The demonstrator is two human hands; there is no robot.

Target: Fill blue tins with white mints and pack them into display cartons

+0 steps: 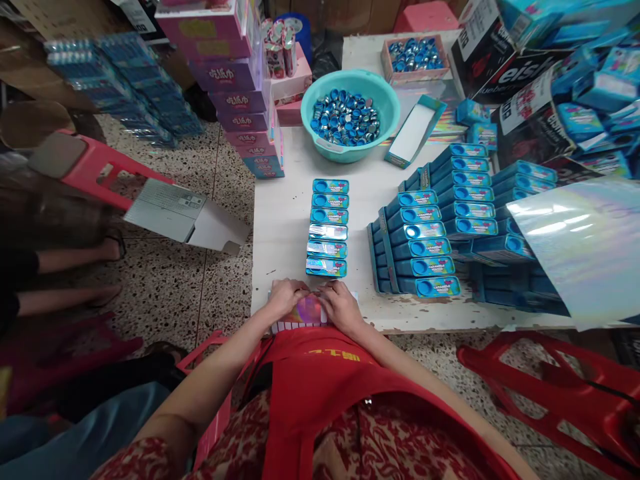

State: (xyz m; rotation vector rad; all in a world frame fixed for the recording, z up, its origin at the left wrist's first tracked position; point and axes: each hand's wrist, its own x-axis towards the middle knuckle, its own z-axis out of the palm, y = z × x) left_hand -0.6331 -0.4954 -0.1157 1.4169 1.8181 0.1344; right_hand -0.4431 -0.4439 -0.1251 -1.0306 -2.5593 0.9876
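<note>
At the table's front edge lies a shiny iridescent sheet (309, 310), purple and orange, with a row of pale strips along its near side. My left hand (287, 298) is on its left part, fingers bent and pinched at the far edge. My right hand (343, 307) grips the same edge from the right, its fingertips near those of the left. Exactly what the fingertips pinch is partly hidden. Just beyond the hands stands a column of blue candy boxes (329, 217); the nearest three carry shiny strips on their ends.
A turquoise basin (350, 148) holds many small blue-and-silver caps. Stacked blue boxes (430, 248) and a large clear iridescent sheet (575, 247) take up the right. Pink and purple cartons (245, 100) rise at the left edge. Red stools (560, 393) stand on the floor.
</note>
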